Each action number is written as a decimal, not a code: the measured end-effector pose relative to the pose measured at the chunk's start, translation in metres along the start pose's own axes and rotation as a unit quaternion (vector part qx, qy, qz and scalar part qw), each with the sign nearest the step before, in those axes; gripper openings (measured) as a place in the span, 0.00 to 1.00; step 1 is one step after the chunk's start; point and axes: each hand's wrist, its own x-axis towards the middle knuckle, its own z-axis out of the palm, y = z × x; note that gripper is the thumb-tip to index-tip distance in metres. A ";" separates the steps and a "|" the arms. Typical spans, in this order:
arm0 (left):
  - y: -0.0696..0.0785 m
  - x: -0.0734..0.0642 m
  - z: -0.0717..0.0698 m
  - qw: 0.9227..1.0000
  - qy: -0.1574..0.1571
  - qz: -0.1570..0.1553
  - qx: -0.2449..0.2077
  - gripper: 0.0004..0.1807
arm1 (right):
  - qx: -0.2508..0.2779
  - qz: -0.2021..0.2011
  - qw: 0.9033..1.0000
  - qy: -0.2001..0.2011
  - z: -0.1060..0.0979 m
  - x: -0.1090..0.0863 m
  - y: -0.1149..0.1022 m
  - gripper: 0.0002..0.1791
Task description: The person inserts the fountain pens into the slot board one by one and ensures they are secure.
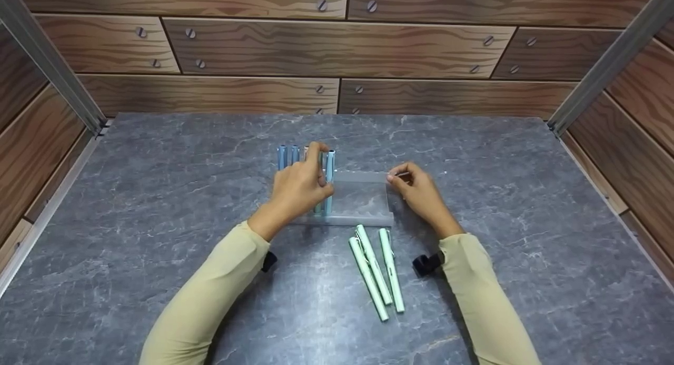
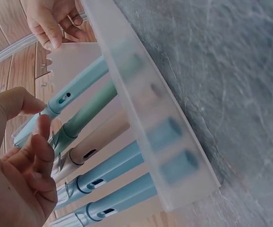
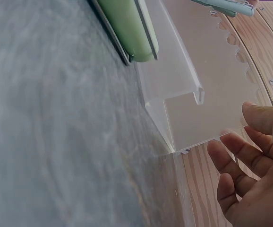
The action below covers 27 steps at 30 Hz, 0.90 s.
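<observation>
Wood-patterned panels stood behind a grey marbled table. On it, a light blue pen leaned in a translucent stand, its lower end in the front trough and its cap at the left hand. That hand pinched the cap between thumb and fingertip, the remaining fingers curled beside it. Well apart from the pen, to its right, the right hand gripped the stand's upper right corner narrowly between thumb and fingers, so the stand lay between the two hands.

Left of the light blue pen, in order, came a green pen, a beige pen and two blue pens, all parallel and partly hidden by the left hand in the head view. Right of it, the stand's back sheet was bare. Nearer the person, just in front of the trough, three mint pens lay on the table between the forearms. Pale yellow sleeves covered both arms.
</observation>
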 end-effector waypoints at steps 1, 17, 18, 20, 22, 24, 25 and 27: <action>0.000 0.000 0.000 1.000 -0.003 -0.002 0.004 0.34 | 0.001 0.001 1.000 0.000 0.000 0.000 0.000 0.09; -0.001 0.004 -0.005 0.997 -0.034 -0.030 0.070 0.34 | -0.003 -0.002 1.000 0.001 0.000 -0.001 0.001 0.09; -0.001 0.005 -0.005 0.996 -0.034 -0.030 0.071 0.34 | -0.003 -0.001 1.000 0.000 -0.001 -0.001 0.001 0.09; -0.002 0.005 -0.005 0.996 -0.034 -0.031 0.074 0.34 | -0.003 -0.001 1.000 -0.001 -0.001 -0.001 0.001 0.09; -0.001 0.005 -0.005 0.996 -0.036 -0.032 0.078 0.34 | -0.005 -0.002 1.000 -0.002 -0.001 0.000 0.001 0.09; -0.001 0.006 -0.005 0.995 -0.038 -0.034 0.083 0.35 | -0.005 -0.005 1.000 -0.002 -0.001 0.000 0.002 0.09; -0.001 0.006 -0.005 0.995 -0.038 -0.035 0.085 0.35 | -0.005 -0.005 1.000 -0.002 -0.001 0.000 0.002 0.09; -0.001 0.006 -0.005 0.995 -0.039 -0.034 0.090 0.35 | -0.005 -0.005 1.000 -0.002 0.000 0.000 0.003 0.09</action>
